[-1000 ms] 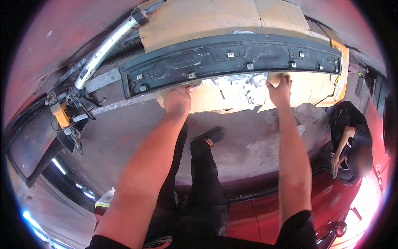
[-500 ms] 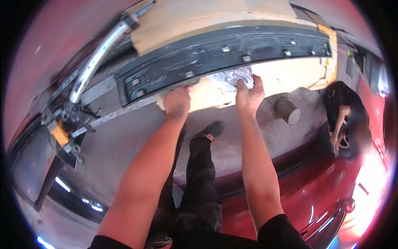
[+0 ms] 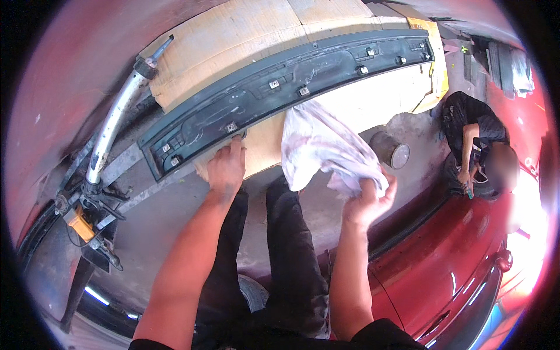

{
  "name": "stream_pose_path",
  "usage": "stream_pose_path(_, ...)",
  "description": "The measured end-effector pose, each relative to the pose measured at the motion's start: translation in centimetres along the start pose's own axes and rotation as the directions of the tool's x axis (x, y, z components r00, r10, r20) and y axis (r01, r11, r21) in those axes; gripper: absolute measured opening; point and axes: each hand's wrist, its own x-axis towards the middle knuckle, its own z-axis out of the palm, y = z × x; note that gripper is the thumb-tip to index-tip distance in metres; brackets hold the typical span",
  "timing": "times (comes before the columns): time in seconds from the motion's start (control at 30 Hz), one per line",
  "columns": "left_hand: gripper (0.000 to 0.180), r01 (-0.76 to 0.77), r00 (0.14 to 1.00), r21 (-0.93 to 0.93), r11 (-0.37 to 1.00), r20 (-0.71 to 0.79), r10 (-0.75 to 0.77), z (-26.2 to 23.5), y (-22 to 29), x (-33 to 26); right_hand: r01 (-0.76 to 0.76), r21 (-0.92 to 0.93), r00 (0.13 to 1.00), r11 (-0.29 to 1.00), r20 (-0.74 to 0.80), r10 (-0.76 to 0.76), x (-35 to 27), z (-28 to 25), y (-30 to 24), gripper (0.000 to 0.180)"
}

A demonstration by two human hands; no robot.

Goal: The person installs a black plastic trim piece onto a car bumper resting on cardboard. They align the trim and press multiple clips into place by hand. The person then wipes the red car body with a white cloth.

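Observation:
A long black plastic trim panel [image 3: 256, 108] with several square metal clips lies across cardboard [image 3: 233, 41]. My left hand [image 3: 227, 166] is closed at the panel's near edge, its fingertips beside the lower left clip. A small dark curved thing shows at those fingertips, too little to name. Between thumb and fingers, my right hand [image 3: 368, 201] grips a corner of a crumpled whitish cloth [image 3: 318, 143]. The cloth hangs spread out from that hand back toward the panel, over the cardboard's near edge.
A caulking gun [image 3: 119, 111] with a silver barrel and blue nozzle stands at the left. A dented can [image 3: 389, 150] is on the floor [image 3: 315, 204]. Another person [image 3: 478, 137] crouches at the right by a red car [image 3: 431, 262].
My right hand has drawn back toward me and slightly right, pulling the bunched cloth out from beside the panel so it spreads. My left hand stays at the panel's near edge.

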Motion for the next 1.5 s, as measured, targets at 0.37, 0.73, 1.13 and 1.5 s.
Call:
stream_pose_path(0.37,0.015,-0.134,0.976,-0.017,0.991,0.170,0.135,-4.4,4.0,-1.7,0.033,0.087,0.997,0.996,0.061,-0.038,6.4,-6.9,-7.1,0.031)
stream_pose_path(0.73,0.027,0.330,0.937,0.113,0.937,-0.162,-0.311,-6.9,4.7,21.3,-0.322,0.184,0.910,0.929,0.330,0.250,13.8,-11.6,-8.5,0.055)
stream_pose_path(1.13,0.055,0.400,0.911,-0.553,0.731,0.325,-0.253,-3.4,20.6,8.8,-0.563,0.301,0.782,0.770,0.494,0.379,15.6,-9.2,-7.7,0.076)
stream_pose_path(1.5,0.030,0.439,0.829,-0.676,0.592,0.559,0.024,-0.9,33.3,1.9,-0.818,0.008,0.501,0.575,0.500,0.706,15.9,-9.7,-0.5,0.091)
